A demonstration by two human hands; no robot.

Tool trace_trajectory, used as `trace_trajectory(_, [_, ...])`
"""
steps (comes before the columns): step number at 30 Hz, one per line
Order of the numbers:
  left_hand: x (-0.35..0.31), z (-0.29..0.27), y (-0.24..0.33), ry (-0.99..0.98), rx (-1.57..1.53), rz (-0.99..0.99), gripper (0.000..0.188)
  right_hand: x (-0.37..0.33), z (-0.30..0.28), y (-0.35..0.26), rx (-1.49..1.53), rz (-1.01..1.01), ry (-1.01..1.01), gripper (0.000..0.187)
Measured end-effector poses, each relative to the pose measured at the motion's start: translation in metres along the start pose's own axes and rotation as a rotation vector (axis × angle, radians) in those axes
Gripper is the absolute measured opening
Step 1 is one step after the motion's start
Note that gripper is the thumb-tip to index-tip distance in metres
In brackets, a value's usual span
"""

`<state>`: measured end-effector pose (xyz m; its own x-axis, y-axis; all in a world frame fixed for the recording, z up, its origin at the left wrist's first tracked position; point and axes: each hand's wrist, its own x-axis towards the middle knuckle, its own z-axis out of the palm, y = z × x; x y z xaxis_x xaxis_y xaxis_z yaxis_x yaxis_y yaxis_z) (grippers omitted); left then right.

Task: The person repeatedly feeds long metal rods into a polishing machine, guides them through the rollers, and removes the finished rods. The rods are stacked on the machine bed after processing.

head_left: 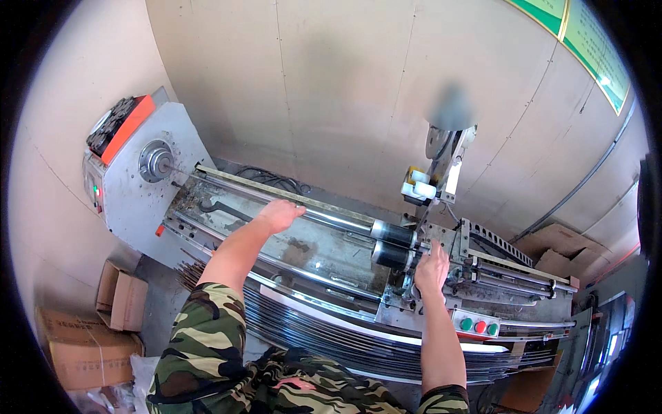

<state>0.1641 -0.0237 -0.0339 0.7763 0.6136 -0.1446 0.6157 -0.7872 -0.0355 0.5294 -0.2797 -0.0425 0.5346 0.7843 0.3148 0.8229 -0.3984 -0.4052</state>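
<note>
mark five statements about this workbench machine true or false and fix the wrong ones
1. The left hand is by a long metal bar. True.
2. All three buttons are red. False: the middle button is red, the outer two are green.
3. The right hand is to the right of two black cylinders. True.
4. Both sleeves are plain white. False: the sleeves have a camouflage pattern.
5. A dark hooked tool lies on the machine. True.

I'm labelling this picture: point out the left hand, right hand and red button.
Left hand (pixel 279 216): head view, on its back.
Right hand (pixel 431 273): head view, on its back.
Red button (pixel 480 328): head view, its face.
</note>
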Motion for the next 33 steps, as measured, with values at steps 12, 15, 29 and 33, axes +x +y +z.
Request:
trace_trajectory(12, [0.022,-0.006,0.065,0.030,-0.012,0.044,0.040,-0.001,-0.002,0.005,0.081,-0.004,-0.011,0.045])
trace_trajectory(15, [0.027,-0.011,0.083,-0.007,-0.012,0.039,0.040,-0.002,-0.004,0.003,0.111,-0.013,-0.015,0.044])
trace_trajectory(29, [0.064,-0.014,0.133,0.025,-0.147,0.147,0.030,0.006,-0.002,-0.015,0.047,-0.024,0.014,0.041])
trace_trajectory(33, [0.065,0.000,0.124,0.023,-0.152,0.145,0.027,0.005,0.005,-0.016,0.031,-0.026,0.022,0.042])
